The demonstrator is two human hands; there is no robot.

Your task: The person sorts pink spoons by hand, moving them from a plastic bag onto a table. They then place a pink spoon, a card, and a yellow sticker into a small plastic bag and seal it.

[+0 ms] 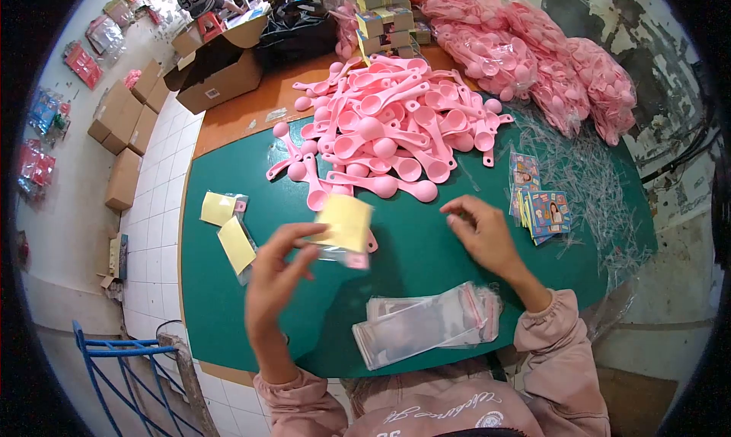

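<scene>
Holding a yellow paper card with a pink plastic spoon in a clear bag (344, 225), the left hand (278, 273) pinches it, probably for sealing, just below the heap of pink plastic spoons (388, 125). The right hand (480, 235) rests open and empty beside this heap; the next move calls for a fresh spoon.

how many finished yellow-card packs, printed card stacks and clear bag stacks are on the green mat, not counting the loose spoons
Yellow-card packs lying at the left: 2
Yellow-card pack in the left hand: 1
Printed card stacks, beside the right hand: 2
Clear bag stacks: 1
Total: 6
</scene>
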